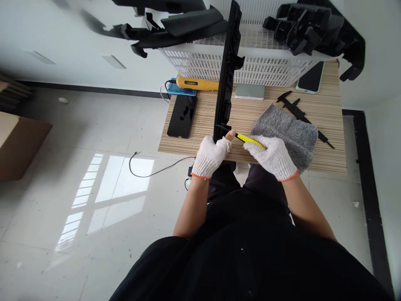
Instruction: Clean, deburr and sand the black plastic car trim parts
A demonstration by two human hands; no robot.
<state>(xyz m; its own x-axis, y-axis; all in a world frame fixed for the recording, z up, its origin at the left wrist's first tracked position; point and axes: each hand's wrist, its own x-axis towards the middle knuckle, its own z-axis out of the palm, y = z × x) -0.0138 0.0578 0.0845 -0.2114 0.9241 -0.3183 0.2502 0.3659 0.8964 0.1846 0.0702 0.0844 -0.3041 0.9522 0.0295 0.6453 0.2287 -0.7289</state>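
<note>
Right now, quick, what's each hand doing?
Left hand: closed, holding the near end of the long black part.
Right hand: closed, holding the yellow-handled tool.

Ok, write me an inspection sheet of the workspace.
Surface: striped table.
Job's things: long black part; yellow-handled cutter, blade at the part's near end.
Clutter: grey cloth, black caliper, grey block, left phone, right phone, yellow tool.
Hands: left hand gloved, holding the part, bare thumb near the blade; right hand gloved, holding the cutter.
Cables: black cable loops out leftward.
Surroundings: white basket with black parts behind; cardboard box at left.
</note>
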